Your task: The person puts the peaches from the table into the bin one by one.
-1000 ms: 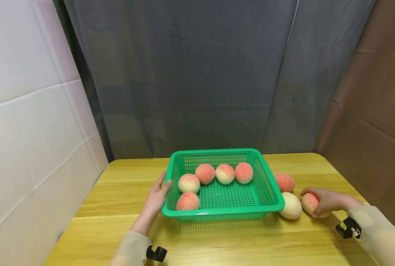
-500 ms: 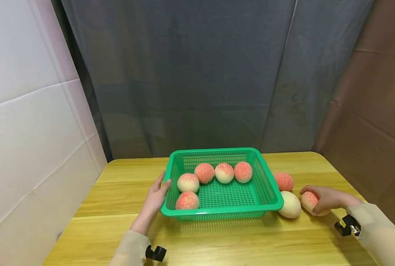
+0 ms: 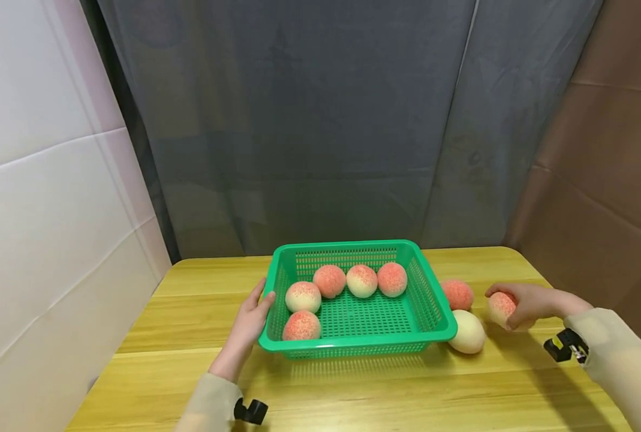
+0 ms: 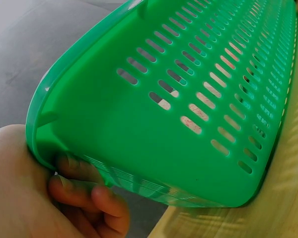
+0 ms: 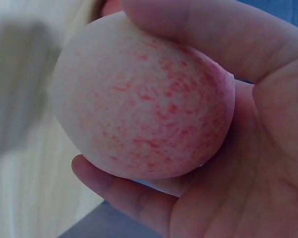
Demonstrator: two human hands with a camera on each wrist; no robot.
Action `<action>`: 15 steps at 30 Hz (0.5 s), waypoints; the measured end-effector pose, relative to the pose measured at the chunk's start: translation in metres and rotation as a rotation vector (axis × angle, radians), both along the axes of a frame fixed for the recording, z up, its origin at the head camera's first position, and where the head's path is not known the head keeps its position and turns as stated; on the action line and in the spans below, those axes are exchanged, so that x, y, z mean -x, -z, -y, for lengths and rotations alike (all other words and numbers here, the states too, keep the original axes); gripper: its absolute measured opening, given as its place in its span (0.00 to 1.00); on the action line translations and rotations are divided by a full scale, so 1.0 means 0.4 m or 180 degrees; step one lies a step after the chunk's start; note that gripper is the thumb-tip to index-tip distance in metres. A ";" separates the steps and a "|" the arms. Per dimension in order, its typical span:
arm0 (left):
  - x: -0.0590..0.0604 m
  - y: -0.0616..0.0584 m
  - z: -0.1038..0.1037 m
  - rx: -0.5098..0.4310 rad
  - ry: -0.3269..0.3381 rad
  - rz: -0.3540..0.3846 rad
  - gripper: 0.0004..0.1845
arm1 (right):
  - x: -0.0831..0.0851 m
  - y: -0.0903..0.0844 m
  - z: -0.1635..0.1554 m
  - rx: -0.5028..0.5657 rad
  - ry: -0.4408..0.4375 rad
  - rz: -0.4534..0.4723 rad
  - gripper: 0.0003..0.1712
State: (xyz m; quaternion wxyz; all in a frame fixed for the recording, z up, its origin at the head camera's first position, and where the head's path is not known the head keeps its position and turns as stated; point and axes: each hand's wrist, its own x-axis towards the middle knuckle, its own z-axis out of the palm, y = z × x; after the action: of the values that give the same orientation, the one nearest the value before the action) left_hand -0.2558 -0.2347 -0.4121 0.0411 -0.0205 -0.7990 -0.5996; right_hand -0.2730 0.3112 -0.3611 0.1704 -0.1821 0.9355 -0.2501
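Observation:
My right hand point(image 3: 538, 302) grips a peach point(image 3: 500, 308) at the right of the table, its shadow falling on the wood below. In the right wrist view the thumb and fingers wrap this pale, red-speckled peach point(image 5: 144, 104) from both sides. At the left end of a green plastic basket point(image 3: 352, 344), my left hand point(image 3: 249, 323) holds the rim. The thumb lies over the edge, and the left wrist view shows curled fingers point(image 4: 69, 191) under it. Several pink and cream peaches point(image 3: 329, 281) lie inside along the back and left.
Right of the basket, a cream peach point(image 3: 468, 332) and a redder peach point(image 3: 457, 294) rest on the wooden table point(image 3: 320, 396). A grey curtain point(image 3: 309, 132) hangs behind, with a white panel point(image 3: 56, 180) at left and a brown one point(image 3: 601, 198) at right.
My right hand has lifted its peach up off the table, away from the cream one. The left hand keeps its hold on the basket rim.

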 end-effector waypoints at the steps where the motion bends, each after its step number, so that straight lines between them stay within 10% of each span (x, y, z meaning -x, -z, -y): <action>1: -0.001 -0.001 0.001 0.0007 0.0003 -0.0001 0.33 | 0.002 -0.010 0.003 -0.0009 0.0016 0.0003 0.40; 15: -0.009 -0.003 -0.003 -0.0023 -0.0016 -0.0038 0.33 | 0.037 -0.133 0.064 -0.0181 -0.0179 -0.0216 0.46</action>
State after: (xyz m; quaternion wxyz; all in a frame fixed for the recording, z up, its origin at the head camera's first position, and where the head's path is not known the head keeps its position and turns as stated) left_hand -0.2523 -0.2334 -0.4108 0.0474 -0.0220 -0.7967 -0.6022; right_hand -0.2878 0.2856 -0.3080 0.1506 -0.2118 0.9420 -0.2122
